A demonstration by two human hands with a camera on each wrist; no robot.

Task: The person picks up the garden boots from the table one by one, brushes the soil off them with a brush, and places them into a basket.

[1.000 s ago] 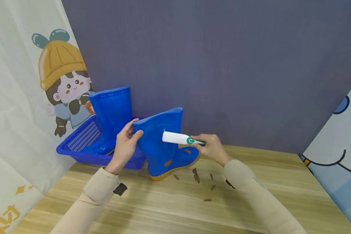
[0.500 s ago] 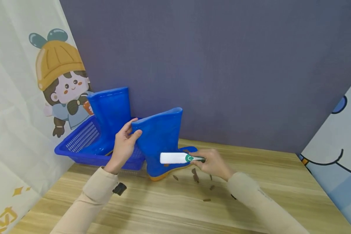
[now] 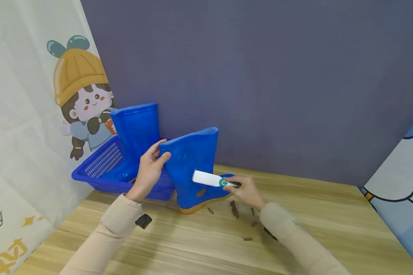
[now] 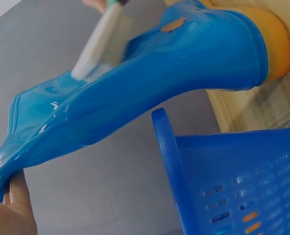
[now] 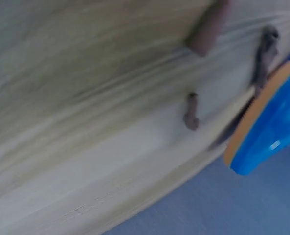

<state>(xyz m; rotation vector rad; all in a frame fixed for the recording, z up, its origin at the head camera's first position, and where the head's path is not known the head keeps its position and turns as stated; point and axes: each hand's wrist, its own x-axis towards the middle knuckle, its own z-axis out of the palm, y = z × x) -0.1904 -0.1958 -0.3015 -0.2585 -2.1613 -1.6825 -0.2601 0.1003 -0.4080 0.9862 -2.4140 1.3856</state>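
Note:
A blue rubber boot (image 3: 189,160) with a yellow-orange sole stands on the table, its shaft leaning left. The left hand (image 3: 148,173) pinches the boot's top rim, thumb outside; the left wrist view shows the rim squeezed between the fingers. In the right hand (image 3: 246,191) is a brush (image 3: 207,178) with a white head and a green-marked handle. Its head lies against the middle of the shaft, blurred in the left wrist view. A brown patch (image 3: 201,192) sticks to the boot near the heel. Only the boot's toe (image 5: 274,125) shows in the right wrist view.
Left of the boot, a blue plastic basket (image 3: 118,186) holds a second blue boot (image 3: 137,128). Several brown flakes (image 3: 234,209) lie scattered on the wooden table (image 3: 192,244) in front of the toe. A grey panel (image 3: 261,76) rises behind the table.
The brush has swept down the boot's shaft towards the ankle, then back up a little. The left hand keeps its grip on the rim and the boot stays in place.

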